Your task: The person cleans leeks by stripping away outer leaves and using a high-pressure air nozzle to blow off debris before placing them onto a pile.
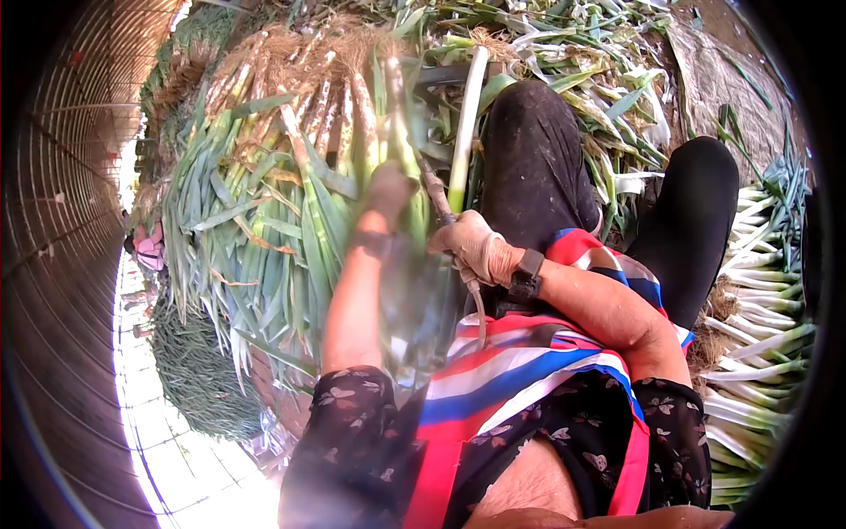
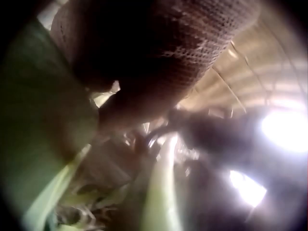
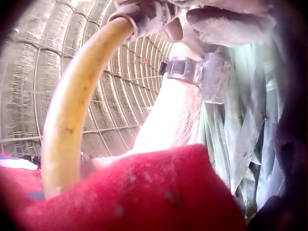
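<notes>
My gloved left hand (image 1: 388, 189), motion-blurred in the head view, grips a leek (image 1: 398, 106) with its roots pointing away from me. In the left wrist view the knitted glove (image 2: 192, 43) fills the top, beside a broad green leaf (image 2: 43, 120). My gloved right hand (image 1: 467, 247) holds a thin spray wand (image 1: 435, 189), its tip angled toward that leek. A yellowish hose (image 3: 72, 110) runs from a fitting (image 3: 139, 19) at the right hand. Right of the wand lies a peeled leek (image 1: 469, 115) with a white shaft, near my knee.
A large heap of unpeeled leeks (image 1: 264, 203) spreads at the left, roots away from me. Stripped leaves (image 1: 608, 79) litter the ground ahead. Cleaned white leeks (image 1: 758, 353) lie in a row at the right. A ribbed tunnel wall (image 1: 62, 220) curves at far left.
</notes>
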